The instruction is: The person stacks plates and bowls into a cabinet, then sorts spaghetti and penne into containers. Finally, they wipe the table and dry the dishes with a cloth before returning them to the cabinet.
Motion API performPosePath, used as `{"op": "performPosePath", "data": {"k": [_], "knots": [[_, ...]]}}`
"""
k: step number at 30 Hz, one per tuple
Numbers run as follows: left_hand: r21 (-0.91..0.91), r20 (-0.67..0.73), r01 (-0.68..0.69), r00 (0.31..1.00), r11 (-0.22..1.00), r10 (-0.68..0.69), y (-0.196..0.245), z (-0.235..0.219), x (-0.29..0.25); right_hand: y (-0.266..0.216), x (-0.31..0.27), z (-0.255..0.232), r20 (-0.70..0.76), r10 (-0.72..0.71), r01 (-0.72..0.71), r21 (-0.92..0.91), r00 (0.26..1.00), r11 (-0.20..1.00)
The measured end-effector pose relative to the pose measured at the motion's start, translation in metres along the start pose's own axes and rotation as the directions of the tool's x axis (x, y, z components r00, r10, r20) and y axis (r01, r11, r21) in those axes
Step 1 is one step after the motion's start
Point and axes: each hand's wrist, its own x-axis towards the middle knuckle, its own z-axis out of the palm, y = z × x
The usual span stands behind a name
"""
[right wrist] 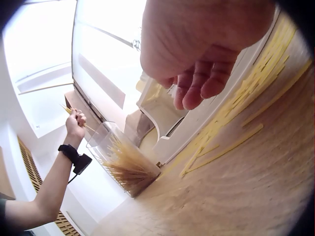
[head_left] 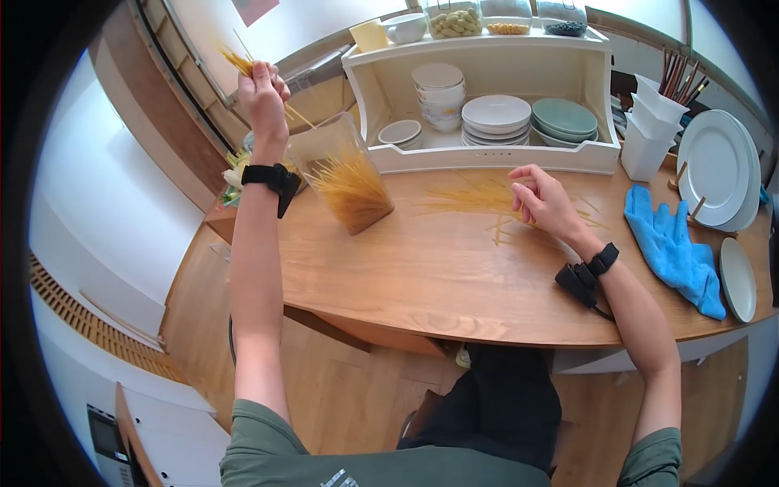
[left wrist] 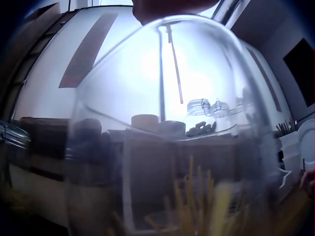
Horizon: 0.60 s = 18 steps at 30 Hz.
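Observation:
My left hand [head_left: 263,101] is raised above and behind a clear plastic container [head_left: 372,151], its fingers curled round a small bundle of dry spaghetti [head_left: 237,61]. A few strands stick out below the fist toward the container's mouth. Inside the tilted container stands more spaghetti [head_left: 350,191], fanned out. Loose spaghetti strands [head_left: 466,197] lie scattered on the table in front of the shelf. Over their right end hovers my right hand [head_left: 545,200], fingers loosely bent and nothing visible in them. The right wrist view shows those relaxed fingertips [right wrist: 192,98] above the strands.
A white shelf [head_left: 487,162] with stacked bowls and plates stands at the back of the wooden table [head_left: 438,276], jars on top. To the right are a blue glove [head_left: 673,247], a plate rack with white plates [head_left: 714,166], an oval dish [head_left: 737,280] and white holders [head_left: 649,134] with chopsticks.

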Motion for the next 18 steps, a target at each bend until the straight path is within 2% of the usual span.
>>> {"op": "performPosePath", "data": {"k": [2,6,8,15,18], "knots": [[0.017,-0.013,0.032,0.999,0.999,-0.031,-0.005,-0.007,-0.006,0.0,0.0,0.001,0.005,0.001,-0.001,0.002,1.0,1.0],[0.085,0.053,0.125,0.99,0.988,-0.13,-0.02,-0.022,-0.018,0.0,-0.001,-0.001,0.017,-0.001,0.001,-0.001,1.0,1.0],[0.04,0.151,0.17,0.973,0.985,-0.174,-0.024,-0.028,-0.021,-0.001,-0.001,0.0,0.018,0.011,-0.011,-0.002,1.0,1.0],[0.061,0.198,0.193,0.959,0.979,-0.201,-0.027,-0.032,-0.029,-0.001,-0.001,0.0,0.026,0.018,-0.018,-0.02,0.999,1.0],[0.012,0.22,0.23,0.949,0.973,-0.226,-0.029,-0.038,-0.032,0.0,-0.001,0.0,0.036,0.018,-0.017,-0.01,0.999,1.0]]}}
